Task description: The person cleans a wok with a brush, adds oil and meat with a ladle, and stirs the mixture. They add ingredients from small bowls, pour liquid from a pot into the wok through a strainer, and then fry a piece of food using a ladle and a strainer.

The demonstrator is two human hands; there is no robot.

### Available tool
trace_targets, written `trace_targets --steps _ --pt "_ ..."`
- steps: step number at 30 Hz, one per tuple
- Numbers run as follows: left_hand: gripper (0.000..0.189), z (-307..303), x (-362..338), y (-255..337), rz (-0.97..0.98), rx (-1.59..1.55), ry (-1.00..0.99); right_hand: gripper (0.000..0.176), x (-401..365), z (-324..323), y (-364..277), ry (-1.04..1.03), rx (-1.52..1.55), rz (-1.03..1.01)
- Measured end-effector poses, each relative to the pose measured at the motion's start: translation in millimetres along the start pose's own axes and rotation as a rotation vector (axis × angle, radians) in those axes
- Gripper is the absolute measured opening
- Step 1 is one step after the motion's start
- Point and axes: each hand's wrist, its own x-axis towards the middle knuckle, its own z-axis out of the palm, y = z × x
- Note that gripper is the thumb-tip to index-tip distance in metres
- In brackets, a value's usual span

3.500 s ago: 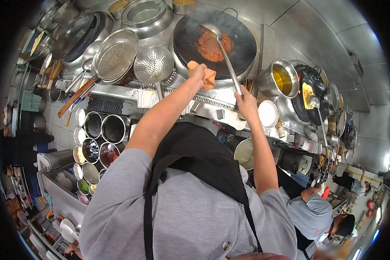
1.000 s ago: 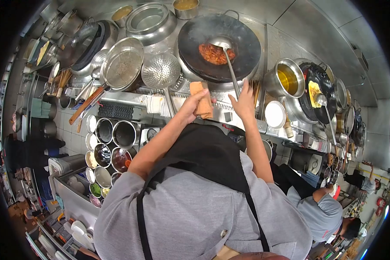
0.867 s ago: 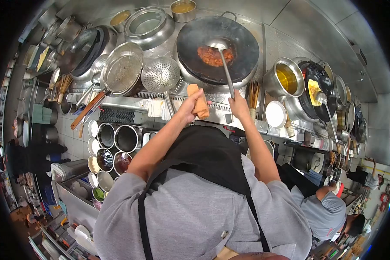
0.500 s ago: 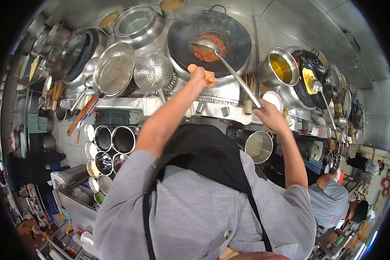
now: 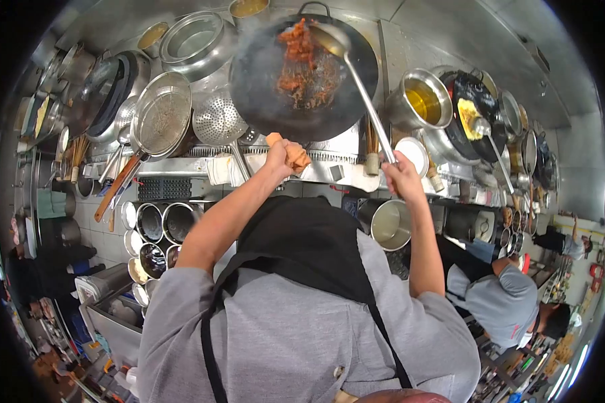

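Observation:
My left hand (image 5: 280,158) is closed round a folded orange cloth (image 5: 297,158) at the near rim of a large black wok (image 5: 255,94). Whatever the cloth covers is hidden. Reddish saucy food (image 5: 298,43) is thrown toward the wok's far side, with loose bits trailing back across the middle. My right hand (image 5: 403,176) grips the end of a long steel ladle (image 5: 364,94). The ladle's bowl is over the far right part of the wok, beside the food. Thin steam hangs over the wok.
At left are a wire strainer (image 5: 163,114), a perforated skimmer (image 5: 216,117) and a lidless steel pot (image 5: 193,40). A pot of yellow oil (image 5: 420,101) stands at right, beside another wok (image 5: 480,111) with yellow food. Behind at right, a person (image 5: 501,302) in grey bends over.
The wok has come nearer and tilted, with my left hand moving back toward me. Food has shifted from the middle to the far side. The ladle has moved outward to the far right.

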Motion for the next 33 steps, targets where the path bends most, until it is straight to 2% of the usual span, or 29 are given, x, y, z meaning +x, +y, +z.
trace_targets --steps 1,3,4,6,8,9,10,12,14,15,19,22,23,24,25,26,28,29,30,31,32,33 --pt "0.011 7.0 -9.9 1.7 0.014 -0.045 -0.088 0.013 10.1 -0.5 4.2 0.011 -0.012 -0.037" --pt "0.013 25.6 16.8 10.2 0.107 -0.070 0.000 0.015 50.2 5.3 18.3 0.064 -0.041 -0.118" --pt "0.015 37.9 39.1 28.7 0.165 0.034 0.020 0.016 86.1 13.9 24.7 0.105 -0.061 -0.176" --pt "0.016 47.4 48.8 38.3 0.164 0.066 0.032 0.016 133.2 43.9 43.4 0.198 -0.167 -0.215" --pt "0.020 42.8 59.7 42.6 0.230 0.167 0.077 0.017 149.7 79.5 49.1 0.259 -0.185 -0.181" --pt "0.036 25.3 72.4 44.9 0.224 0.215 -0.014 0.016 143.2 88.9 45.8 0.202 -0.132 -0.098" --pt "0.042 28.0 55.1 54.1 0.196 0.221 -0.018 0.015 131.4 94.3 43.5 0.107 0.060 -0.024" --pt "0.052 29.7 -10.4 51.9 0.131 0.228 -0.011 0.015 102.6 75.6 30.4 -0.022 0.137 0.100" --pt "0.058 7.8 -42.9 40.0 0.129 0.185 -0.069 0.015 105.6 53.5 40.9 -0.046 0.102 0.070" --pt "0.061 2.6 -48.6 39.6 0.127 0.165 -0.101 0.017 109.1 55.1 36.4 0.019 -0.015 0.030" --pt "0.059 16.5 -32.6 43.9 0.220 0.182 -0.060 0.024 142.7 75.1 11.4 0.222 -0.428 -0.043" --pt "0.061 51.0 11.0 53.6 0.166 0.057 -0.050 0.028 157.8 79.6 19.6 0.004 -0.545 -0.062" --pt "0.060 60.7 19.6 53.2 0.121 0.080 0.040 0.027 150.0 72.3 25.5 -0.029 -0.621 -0.115" --pt "0.058 68.9 24.5 54.3 0.076 0.099 0.132 0.027 145.5 57.2 38.1 0.023 -0.766 -0.205" --pt "0.036 64.0 46.8 58.3 0.076 0.074 0.147 0.026 143.6 37.0 57.9 0.074 -0.911 -0.293" --pt "0.030 66.0 53.8 63.7 0.083 0.072 0.175 0.026 136.6 25.6 71.9 0.121 -1.059 -0.376" --pt "0.017 63.2 63.2 57.9 0.072 0.070 0.241 0.027 84.9 29.0 33.3 0.187 -1.106 -0.144" --pt "0.015 60.6 63.9 54.2 0.102 0.075 0.252 0.028 73.5 21.3 36.0 0.181 -1.120 -0.180" --pt "0.016 76.1 41.8 53.2 0.048 0.078 0.318 0.027 53.9 12.2 20.9 0.129 -1.048 -0.184" --pt "0.015 101.6 1.9 55.9 0.008 0.099 0.301 0.026 39.9 -12.1 15.1 0.070 -1.034 -0.291" --pt "0.015 117.4 -33.2 53.3 -0.038 0.120 0.289 0.026 0.3 -17.9 -37.1 -0.023 -0.923 -0.237" --pt "0.015 119.6 -44.9 51.2 -0.065 0.119 0.261 0.028 -10.0 -46.5 -43.1 -0.085 -0.909 -0.068"
